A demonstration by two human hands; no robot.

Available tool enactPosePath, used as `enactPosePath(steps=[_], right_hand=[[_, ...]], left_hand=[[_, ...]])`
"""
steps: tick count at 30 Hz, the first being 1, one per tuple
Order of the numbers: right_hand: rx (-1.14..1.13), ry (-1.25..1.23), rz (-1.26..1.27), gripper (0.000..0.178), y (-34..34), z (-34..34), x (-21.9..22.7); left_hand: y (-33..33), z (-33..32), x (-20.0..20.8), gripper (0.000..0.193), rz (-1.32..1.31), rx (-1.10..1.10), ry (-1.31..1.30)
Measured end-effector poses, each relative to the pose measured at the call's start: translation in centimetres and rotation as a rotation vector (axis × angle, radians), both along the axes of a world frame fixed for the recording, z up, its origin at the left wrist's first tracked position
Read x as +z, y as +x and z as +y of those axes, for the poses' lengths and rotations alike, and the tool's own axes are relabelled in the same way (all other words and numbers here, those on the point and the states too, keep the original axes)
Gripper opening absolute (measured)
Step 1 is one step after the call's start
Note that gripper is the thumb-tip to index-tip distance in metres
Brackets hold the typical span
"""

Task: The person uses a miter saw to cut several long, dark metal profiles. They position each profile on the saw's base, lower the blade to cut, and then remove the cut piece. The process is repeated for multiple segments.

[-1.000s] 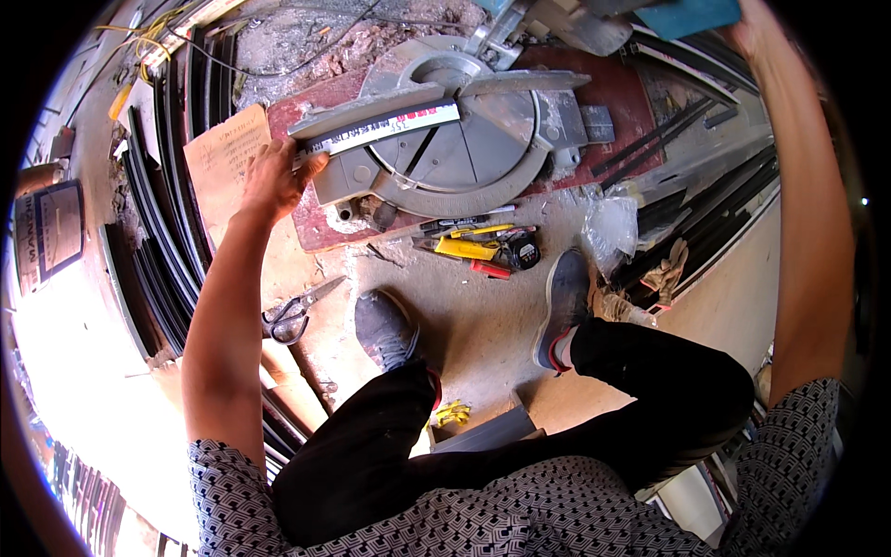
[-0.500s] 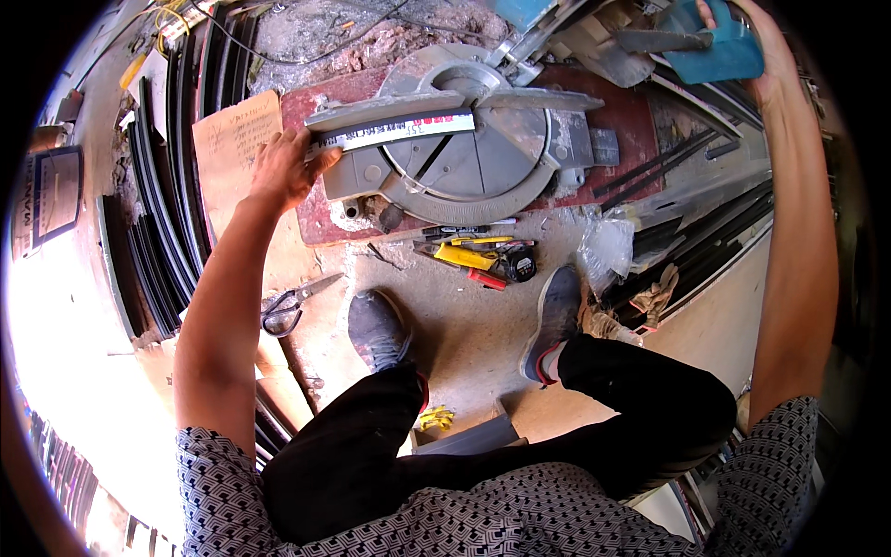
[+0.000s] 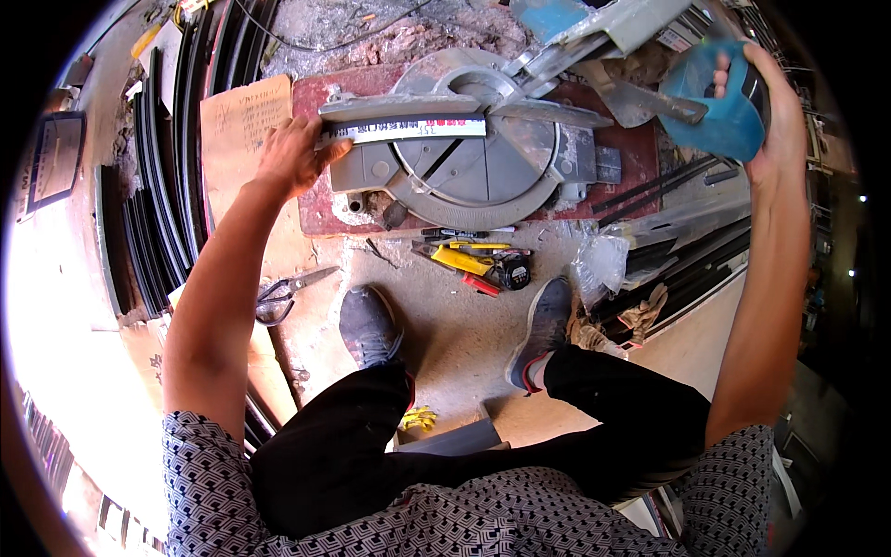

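No real containers showing; closest thing is a crumpled clear plastic bag [image 3: 601, 265] lying on the floor right of the tools, contents not readable.

Left hand [image 3: 290, 156] is resting on the left end of a long metal strip [image 3: 404, 130] with a white and red label, fingers curling over its end and pinning it against the fence of the grey miter saw [image 3: 473, 153]. The strip is lying flat across the saw's round table, running left to right. The saw is sitting on a reddish board [image 3: 316, 209] on the dusty floor.

Right hand [image 3: 775, 121] is reaching up at the top right, fingers wrapping tight around the blue saw handle [image 3: 719, 102], closed grip, arm stretched long.

Person is squatting, black trousers, patterned shirt, two grey shoes [image 3: 369, 325] planted just below the saw. Between the shoes and the saw: yellow tools and a tape measure [image 3: 513, 270] lying in a small pile. Scissors [image 3: 283, 295] are lying on the floor to the left, near the left forearm. A sheet of brown cardboard [image 3: 243, 125] is sitting beside the left hand, and dark metal profiles [image 3: 158, 186] are stacked further left.
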State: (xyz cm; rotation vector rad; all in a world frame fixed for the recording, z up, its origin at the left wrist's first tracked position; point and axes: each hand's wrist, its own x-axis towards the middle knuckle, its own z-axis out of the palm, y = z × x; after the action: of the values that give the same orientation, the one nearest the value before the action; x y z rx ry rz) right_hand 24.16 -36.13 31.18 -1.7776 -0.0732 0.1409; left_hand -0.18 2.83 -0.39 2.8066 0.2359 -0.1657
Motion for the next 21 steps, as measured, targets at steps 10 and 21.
enactPosePath(steps=[10,21], right_hand=[[-0.016,-0.089,-0.15,0.051,-7.1,2.1,-1.8],[-0.035,-0.103,-0.232,0.053,-14.3,5.0,-5.0]], left_hand=[[0.2,-0.1,1.3,0.08,0.155,0.033,-0.008],[0.1,-0.2,0.9,0.081,0.143,0.039,0.006]])
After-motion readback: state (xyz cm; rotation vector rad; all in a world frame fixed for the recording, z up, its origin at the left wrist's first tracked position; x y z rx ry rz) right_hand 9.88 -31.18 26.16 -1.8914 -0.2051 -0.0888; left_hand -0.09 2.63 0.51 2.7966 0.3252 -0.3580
